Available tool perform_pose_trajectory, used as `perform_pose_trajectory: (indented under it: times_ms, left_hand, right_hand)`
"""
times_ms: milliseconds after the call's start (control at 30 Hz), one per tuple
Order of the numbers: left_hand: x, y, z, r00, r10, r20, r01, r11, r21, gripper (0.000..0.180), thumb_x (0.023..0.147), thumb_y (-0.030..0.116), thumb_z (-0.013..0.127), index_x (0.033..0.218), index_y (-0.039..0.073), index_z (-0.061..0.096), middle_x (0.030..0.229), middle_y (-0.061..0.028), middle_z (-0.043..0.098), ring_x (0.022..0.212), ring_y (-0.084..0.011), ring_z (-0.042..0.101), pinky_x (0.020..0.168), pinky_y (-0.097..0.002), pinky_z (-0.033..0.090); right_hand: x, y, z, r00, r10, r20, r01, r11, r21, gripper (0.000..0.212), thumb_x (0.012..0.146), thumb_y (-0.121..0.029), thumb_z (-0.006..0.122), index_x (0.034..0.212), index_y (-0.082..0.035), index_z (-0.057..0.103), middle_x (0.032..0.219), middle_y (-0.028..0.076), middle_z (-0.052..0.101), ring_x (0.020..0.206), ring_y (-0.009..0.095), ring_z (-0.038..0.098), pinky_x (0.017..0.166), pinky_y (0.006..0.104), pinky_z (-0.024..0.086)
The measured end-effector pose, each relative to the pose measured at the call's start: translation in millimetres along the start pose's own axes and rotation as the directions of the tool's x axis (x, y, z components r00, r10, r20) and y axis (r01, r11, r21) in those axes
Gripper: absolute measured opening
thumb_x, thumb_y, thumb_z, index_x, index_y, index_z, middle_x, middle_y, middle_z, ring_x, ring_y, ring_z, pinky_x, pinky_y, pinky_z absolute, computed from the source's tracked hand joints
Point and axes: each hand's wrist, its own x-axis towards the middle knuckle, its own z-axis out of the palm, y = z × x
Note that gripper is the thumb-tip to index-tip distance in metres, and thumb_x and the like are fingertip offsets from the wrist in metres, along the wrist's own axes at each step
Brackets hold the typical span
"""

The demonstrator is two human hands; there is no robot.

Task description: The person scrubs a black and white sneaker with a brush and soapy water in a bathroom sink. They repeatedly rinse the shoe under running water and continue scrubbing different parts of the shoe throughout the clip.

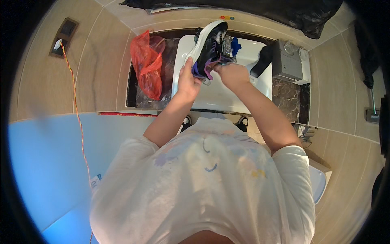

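Note:
A black and purple sneaker [208, 46] with a thick white sole is tilted over the white sink [221, 96], its toe pointing away from me. My left hand [189, 80] grips it around the heel, thumb along the sole. White patches like suds show on its upper. At the shoe's collar, my right hand [232, 76] has its fingers closed; what they hold, if anything, is hidden. Beyond that hand, a clear object [227, 45] and a blue item [235, 46] lie by the sink's far side, neither plain enough to name.
A red plastic bag [147, 67] lies on the dark marble counter [282, 95] left of the sink. At the right stand a grey box [286, 63] and a black curved object [262, 60]. A twisted cord [76, 101] hangs from the wall socket [64, 37].

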Motion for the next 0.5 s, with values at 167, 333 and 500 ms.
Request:
perform_pose_trajectory:
  times_ms: [167, 333, 500]
  left_hand:
    - [-1, 8, -9, 0.999, -0.030, 0.037, 0.029, 0.999, 0.038, 0.036, 0.099, 0.031, 0.051, 0.125, 0.007, 0.053, 0.116, -0.0074, 0.064, 0.103, -0.0229, 0.065, 0.088, -0.0352, 0.053]
    - [13, 0, 2, 0.969, -0.121, 0.217, 0.155, 0.977, -0.144, 0.040, 0.100, 0.033, 0.048, 0.126, 0.004, 0.054, 0.120, -0.0117, 0.064, 0.107, -0.0256, 0.063, 0.094, -0.0403, 0.050]
    - [2, -13, -6, 1.000, -0.003, 0.028, 0.003, 1.000, 0.015, 0.033, 0.097, 0.029, 0.056, 0.120, 0.006, 0.055, 0.113, -0.0096, 0.065, 0.100, -0.0212, 0.065, 0.079, -0.0324, 0.055]
  right_hand:
    - [4, 4, -10, 0.997, 0.042, 0.060, -0.056, 0.963, 0.262, 0.027, 0.095, -0.033, 0.050, 0.118, -0.031, 0.065, 0.099, 0.011, 0.070, 0.088, 0.032, 0.068, 0.074, 0.0461, 0.053]
    - [-5, -23, 17, 0.996, -0.079, -0.031, 0.084, 0.854, 0.513, 0.030, 0.094, -0.028, 0.048, 0.118, -0.029, 0.066, 0.109, 0.007, 0.070, 0.093, 0.031, 0.068, 0.080, 0.0461, 0.052]
    - [-8, -10, -18, 0.983, -0.086, 0.161, 0.078, 0.995, 0.055, 0.032, 0.095, -0.019, 0.046, 0.119, -0.029, 0.065, 0.097, 0.012, 0.069, 0.091, 0.030, 0.068, 0.076, 0.0429, 0.054]
